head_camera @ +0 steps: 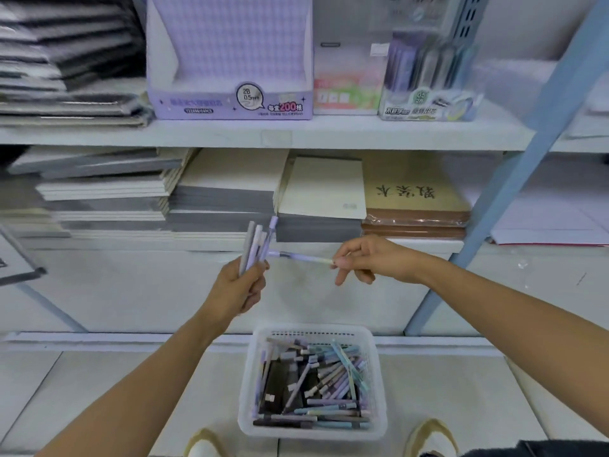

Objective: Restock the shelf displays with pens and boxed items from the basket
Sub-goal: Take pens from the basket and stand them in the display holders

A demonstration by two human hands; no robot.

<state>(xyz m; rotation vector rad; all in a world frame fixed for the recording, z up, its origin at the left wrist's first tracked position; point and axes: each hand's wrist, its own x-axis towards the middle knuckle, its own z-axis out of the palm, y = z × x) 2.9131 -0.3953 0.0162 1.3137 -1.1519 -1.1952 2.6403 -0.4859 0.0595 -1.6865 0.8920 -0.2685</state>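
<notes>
My left hand (242, 285) grips a bunch of several grey and lilac pens (257, 244) that stand upright in front of the lower shelf. My right hand (365, 262) pinches one lilac pen (303, 257) by its end and holds it level, its far tip touching the bunch. Below, on the floor between my feet, a clear plastic basket (250, 374) holds several pastel pens and dark boxes. On the upper shelf stands an open purple display box (230, 103), and to its right a clear pen display (431, 77).
Stacks of notebooks (230, 199) fill the lower shelf, and dark folders are piled at the upper left. A pink box (346, 94) sits between the two displays. A blue slanted shelf strut (514, 166) crosses on the right. The tiled floor surrounds the basket.
</notes>
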